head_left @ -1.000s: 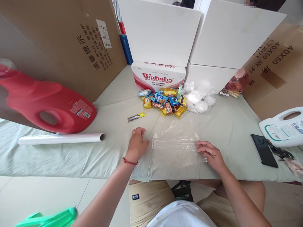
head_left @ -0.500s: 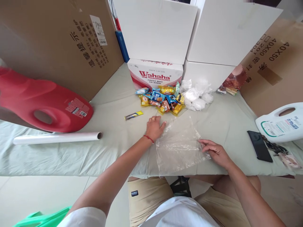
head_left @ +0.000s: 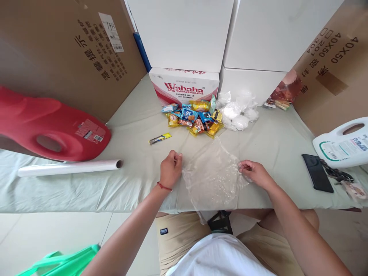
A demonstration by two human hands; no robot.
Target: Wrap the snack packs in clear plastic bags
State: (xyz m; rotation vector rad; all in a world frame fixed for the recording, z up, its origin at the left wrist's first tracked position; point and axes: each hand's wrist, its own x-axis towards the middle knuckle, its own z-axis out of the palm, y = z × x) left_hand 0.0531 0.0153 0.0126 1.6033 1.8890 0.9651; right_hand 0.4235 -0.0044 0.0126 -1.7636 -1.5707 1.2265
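Observation:
A thin, crinkled clear plastic bag (head_left: 212,174) lies spread over the cloth in front of me, its lower corner hanging past the table edge. My left hand (head_left: 170,168), with a red string bracelet at the wrist, is closed at the bag's left edge. On the opposite side, my right hand (head_left: 252,172) pinches the right edge between thumb and fingers. Beyond the bag sits a pile of wrapped snacks (head_left: 189,115) in blue, yellow and red packets. One slim yellow-and-dark packet (head_left: 160,138) lies apart, ahead of my left hand.
Bunched clear plastic bags (head_left: 237,111) sit beside the snacks, before a Wahaha carton (head_left: 184,86). At left are a red jug (head_left: 66,130) and a white roll (head_left: 69,168). At right lie a white detergent bottle (head_left: 342,143), a dark phone (head_left: 317,172) and keys (head_left: 337,174).
My left hand has moved left and nearer to me, and its spread fingers have closed at the bag's edge. My right fingers have tightened into a pinch. The bag's shape has shifted.

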